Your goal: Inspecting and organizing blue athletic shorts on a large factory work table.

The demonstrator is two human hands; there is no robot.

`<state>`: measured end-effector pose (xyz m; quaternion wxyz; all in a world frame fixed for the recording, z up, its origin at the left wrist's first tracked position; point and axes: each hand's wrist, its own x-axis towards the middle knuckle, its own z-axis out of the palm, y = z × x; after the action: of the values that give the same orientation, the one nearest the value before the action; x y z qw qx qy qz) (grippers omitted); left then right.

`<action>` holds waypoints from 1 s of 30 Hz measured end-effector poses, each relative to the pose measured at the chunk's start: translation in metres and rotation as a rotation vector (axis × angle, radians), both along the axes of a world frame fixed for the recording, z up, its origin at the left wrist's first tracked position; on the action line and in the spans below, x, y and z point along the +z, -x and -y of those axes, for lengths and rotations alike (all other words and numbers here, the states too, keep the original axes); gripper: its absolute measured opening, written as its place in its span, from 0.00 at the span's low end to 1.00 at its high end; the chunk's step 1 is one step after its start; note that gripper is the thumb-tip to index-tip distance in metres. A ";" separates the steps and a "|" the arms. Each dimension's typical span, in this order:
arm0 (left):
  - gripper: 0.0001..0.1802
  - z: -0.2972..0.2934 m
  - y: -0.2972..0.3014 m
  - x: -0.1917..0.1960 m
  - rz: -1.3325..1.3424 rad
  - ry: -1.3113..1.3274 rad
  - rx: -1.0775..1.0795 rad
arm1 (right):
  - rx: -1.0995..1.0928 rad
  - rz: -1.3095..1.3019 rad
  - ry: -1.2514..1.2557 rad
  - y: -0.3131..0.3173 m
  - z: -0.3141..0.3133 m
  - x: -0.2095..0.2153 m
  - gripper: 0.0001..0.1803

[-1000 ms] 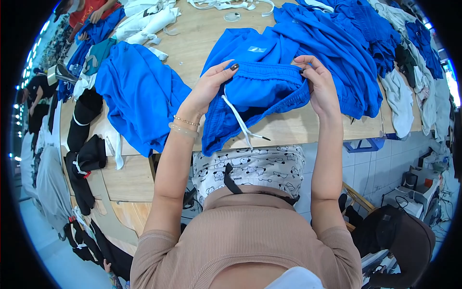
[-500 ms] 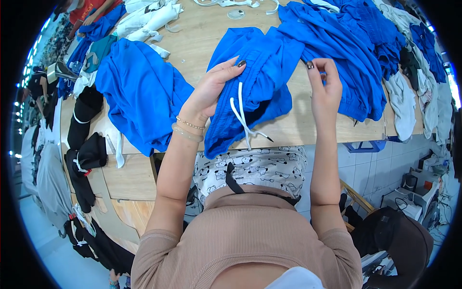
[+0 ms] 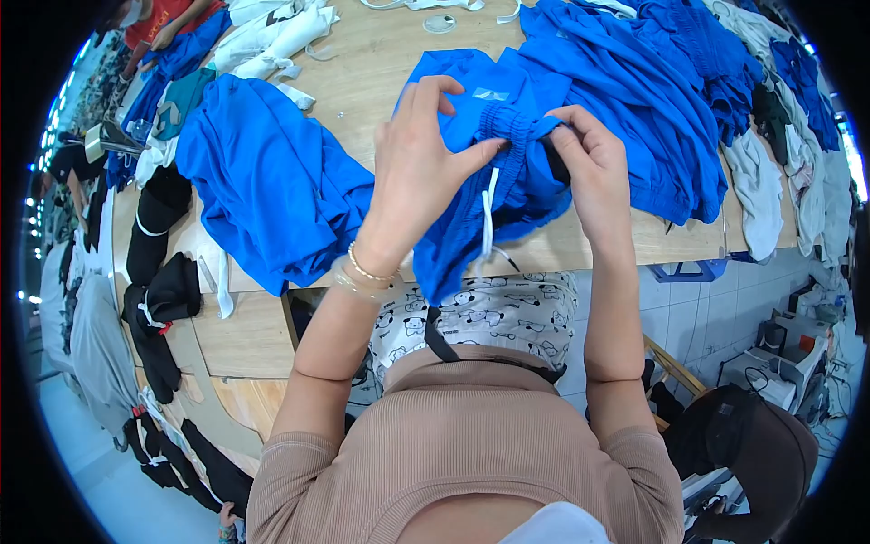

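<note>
Blue drawstring shorts (image 3: pixel 485 113) lie bunched at the table's near edge, with part of them hanging over it. A gathered elastic waistband faces me, and a white drawstring (image 3: pixel 488 213) with a dark tip dangles from it. My right hand (image 3: pixel 594 163) pinches the waistband's right side between thumb and fingers. My left hand (image 3: pixel 421 159) is open above the left part; its thumb touches the gathered band while the fingers curve away, apart from the thumb. A small pale patch (image 3: pixel 490 94) shows on the cloth between the hands. The lower folds are partly hidden.
More blue garments are heaped on the table, one pile (image 3: pixel 263 181) at left, another (image 3: pixel 634 118) at right. White cloth pieces (image 3: pixel 281 41) lie at the far left, black bundles (image 3: pixel 163 286) at the near left. Another person (image 3: pixel 172 23) handles blue cloth at the far left corner.
My left hand has let go of the waistband's left side and moved up and right, its thumb now on the gathers. My right hand, empty before, has taken hold of the waistband.
</note>
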<state>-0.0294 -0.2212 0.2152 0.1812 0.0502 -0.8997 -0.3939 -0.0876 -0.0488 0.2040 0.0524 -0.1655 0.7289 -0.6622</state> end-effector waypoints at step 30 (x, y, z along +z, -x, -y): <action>0.14 0.002 -0.018 -0.006 0.358 -0.806 -0.533 | 0.295 0.493 0.388 0.006 -0.004 0.008 0.13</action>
<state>-0.0116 -0.2235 0.2097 -0.1159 -0.0486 -0.6749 -0.7271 -0.0939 -0.0452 0.2123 0.2896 -0.1111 0.5231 -0.7938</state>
